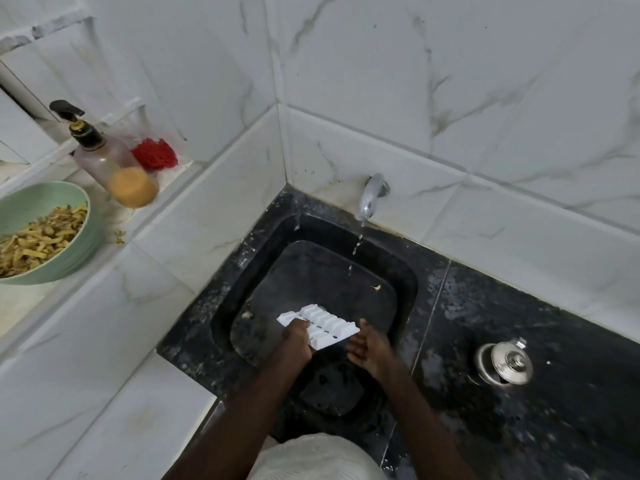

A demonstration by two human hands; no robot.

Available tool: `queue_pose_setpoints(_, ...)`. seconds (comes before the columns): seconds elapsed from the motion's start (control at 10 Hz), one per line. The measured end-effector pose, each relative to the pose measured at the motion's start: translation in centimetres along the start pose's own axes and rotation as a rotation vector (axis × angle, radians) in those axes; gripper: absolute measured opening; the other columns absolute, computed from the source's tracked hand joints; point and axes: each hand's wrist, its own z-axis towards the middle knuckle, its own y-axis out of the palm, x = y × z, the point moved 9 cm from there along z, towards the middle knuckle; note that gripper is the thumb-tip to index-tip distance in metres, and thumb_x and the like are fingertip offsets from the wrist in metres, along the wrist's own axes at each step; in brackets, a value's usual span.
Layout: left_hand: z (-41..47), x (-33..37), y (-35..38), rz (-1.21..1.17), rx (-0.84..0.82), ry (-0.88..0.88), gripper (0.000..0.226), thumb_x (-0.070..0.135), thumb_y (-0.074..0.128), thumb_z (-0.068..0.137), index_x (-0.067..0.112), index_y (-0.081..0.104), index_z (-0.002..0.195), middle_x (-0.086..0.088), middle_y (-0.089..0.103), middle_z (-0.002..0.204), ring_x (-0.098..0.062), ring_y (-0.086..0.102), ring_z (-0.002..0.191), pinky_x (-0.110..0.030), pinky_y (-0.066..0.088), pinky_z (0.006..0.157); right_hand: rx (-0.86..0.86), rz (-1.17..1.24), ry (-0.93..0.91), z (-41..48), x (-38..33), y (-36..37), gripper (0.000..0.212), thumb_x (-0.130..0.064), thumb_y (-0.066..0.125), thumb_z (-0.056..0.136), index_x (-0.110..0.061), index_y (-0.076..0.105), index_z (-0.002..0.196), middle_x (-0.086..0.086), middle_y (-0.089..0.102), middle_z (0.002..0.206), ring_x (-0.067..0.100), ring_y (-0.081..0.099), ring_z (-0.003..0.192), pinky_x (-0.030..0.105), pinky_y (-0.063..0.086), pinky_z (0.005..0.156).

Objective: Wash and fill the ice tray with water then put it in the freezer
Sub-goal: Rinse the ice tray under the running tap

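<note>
A white ice tray (323, 325) is held over the near part of the black sink (405, 271), turned so the bumps of its cells face up. My left hand (298, 341) grips its near-left edge, thumb on top. Just to the right of the tray, my right hand (369, 344) has its fingers apart and its fingertips by the tray's right end; whether it touches is unclear. A chrome tap (370, 195) on the back wall drips a thin stream of water into the sink, beyond the tray.
A soap pump bottle (110, 164) with orange liquid and a red scrubber (154, 154) stand on the white ledge at left. A green bowl (81, 202) of yellow peelings sits beside them. A steel lidded pot (504, 363) rests on the black counter (519, 341) at right.
</note>
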Motion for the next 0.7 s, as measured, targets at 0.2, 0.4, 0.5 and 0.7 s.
queue_pose_setpoints(0.2,-7.7,-0.8,4.6,-0.132,-0.193,-0.03,0.022,0.004,0.036,0.088,0.022,0.028,0.079,0.008,0.026,0.081,-0.021,0.038,0.076,-0.028,0.033,0.066,0.031,0.082,-0.088,-2.7,-1.4,-0.2,0.018,-0.025,0.057,0.103,-0.009,0.064,0.101,0.007,0.066,0.078,0.018,0.063,0.068,0.041,0.059,0.075)
queue_pose_setpoints(0.4,-7.6,-1.7,2.2,0.193,-0.026,0.021,0.038,0.014,0.046,0.098,0.005,0.057,0.133,-0.021,0.064,0.131,-0.036,0.065,0.108,-0.049,0.054,0.097,-0.023,-0.064,-0.23,-6.5,-4.1,-0.6,0.027,-0.005,0.071,0.09,-0.001,0.067,0.116,0.013,0.075,0.102,0.02,0.072,0.086,0.036,0.062,0.068)
queue_pose_setpoints(0.5,-7.1,-2.9,2.1,0.19,-0.023,0.026,0.042,0.014,0.047,0.096,0.005,0.058,0.135,-0.02,0.069,0.127,-0.041,0.067,0.112,-0.047,0.059,0.08,0.003,-0.176,-0.338,-8.2,-5.3,-1.0,0.034,-0.003,0.072,0.087,-0.008,0.064,0.119,0.01,0.075,0.108,0.021,0.073,0.094,0.032,0.059,0.066)
queue_pose_setpoints(0.7,-11.4,-3.7,2.6,0.236,0.05,0.043,0.028,0.03,0.042,0.108,0.011,0.06,0.098,-0.017,0.067,0.111,-0.029,0.063,0.089,-0.043,0.053,0.085,0.134,-0.662,-0.729,-12.9,-6.2,-1.3,0.04,-0.02,0.07,0.082,-0.028,0.064,0.12,-0.015,0.071,0.108,0.002,0.067,0.097,0.019,0.05,0.078)
